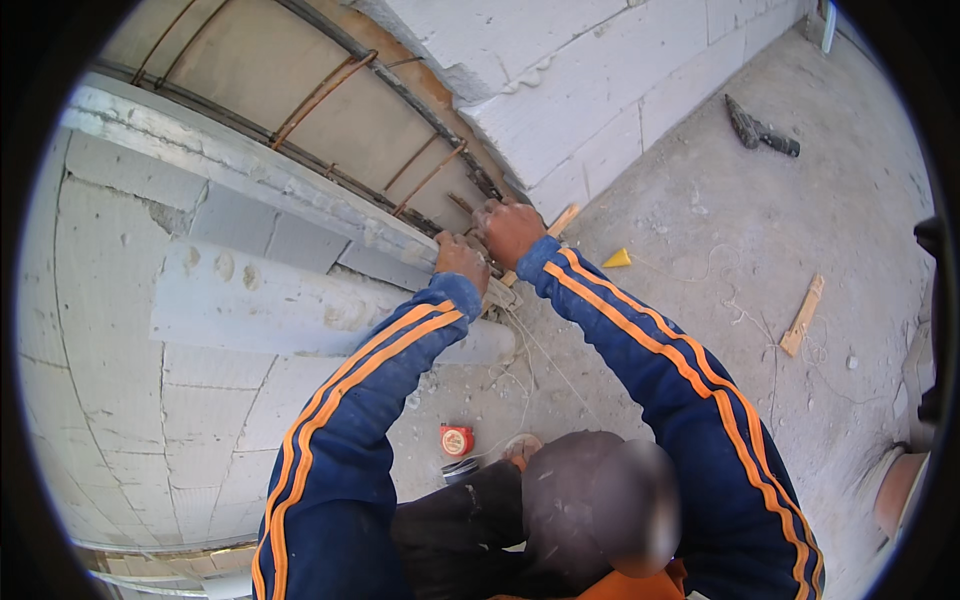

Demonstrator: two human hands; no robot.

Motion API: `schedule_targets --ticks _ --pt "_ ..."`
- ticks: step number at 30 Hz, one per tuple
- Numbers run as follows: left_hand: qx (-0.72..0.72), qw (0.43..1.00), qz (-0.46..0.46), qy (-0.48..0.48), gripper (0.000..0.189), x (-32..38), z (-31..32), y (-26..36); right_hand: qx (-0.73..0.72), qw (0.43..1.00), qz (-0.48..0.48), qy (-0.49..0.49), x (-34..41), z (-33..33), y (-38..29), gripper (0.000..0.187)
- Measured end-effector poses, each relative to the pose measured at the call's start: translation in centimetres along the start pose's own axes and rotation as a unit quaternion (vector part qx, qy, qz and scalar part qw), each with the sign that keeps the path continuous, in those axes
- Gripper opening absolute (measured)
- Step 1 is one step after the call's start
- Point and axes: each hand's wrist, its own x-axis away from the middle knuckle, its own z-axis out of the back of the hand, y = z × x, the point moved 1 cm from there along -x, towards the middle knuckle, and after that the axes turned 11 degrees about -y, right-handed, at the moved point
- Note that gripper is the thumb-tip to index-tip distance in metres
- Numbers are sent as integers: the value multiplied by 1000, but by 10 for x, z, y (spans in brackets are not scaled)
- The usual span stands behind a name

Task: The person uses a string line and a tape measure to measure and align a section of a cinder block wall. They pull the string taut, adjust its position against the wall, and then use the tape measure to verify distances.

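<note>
My left hand (463, 262) rests at the near end of a long dusty plank (247, 169), with its fingers curled over the edge. Beside it, my right hand (511, 231) is bent into a fist at the lower end of a rebar cage (420, 105). What the fingers of either hand hold is hidden. The cage has long bars joined by thin rusty stirrups (322, 101), and it lies in the gap between the plank and a wall of white aerated concrete blocks (600, 82). A wooden strip (562, 220) pokes out behind my right hand.
Below the plank, a pale rounded length (337, 300) runs along a block wall (112, 255). A red tape measure (456, 440) lies near my foot (523, 448). On the dusty concrete floor (690, 300) are a yellow cone (617, 258), a string-wrapped wood piece (802, 315) and a dark angled object (761, 135).
</note>
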Motion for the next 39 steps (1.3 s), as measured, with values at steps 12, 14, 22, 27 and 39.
schedule_targets --ticks 12,14,22,27,39 --pt "44 999 3 -31 26 -13 -2 2 -136 991 -8 10 -22 23 4 13" --pt "47 998 33 -25 26 -19 -3 0 -179 984 5 11 -24 19 -1 13" --pt "141 987 72 -2 23 -58 -33 -1 -218 971 33 -94 -34 4 -3 16" --pt "92 995 32 -31 27 -75 -46 -5 -342 917 -40 -199 -32 -1 4 20" --pt "34 979 5 -202 44 -68 -9 3 -547 820 -108 -130 -17 -38 19 33"
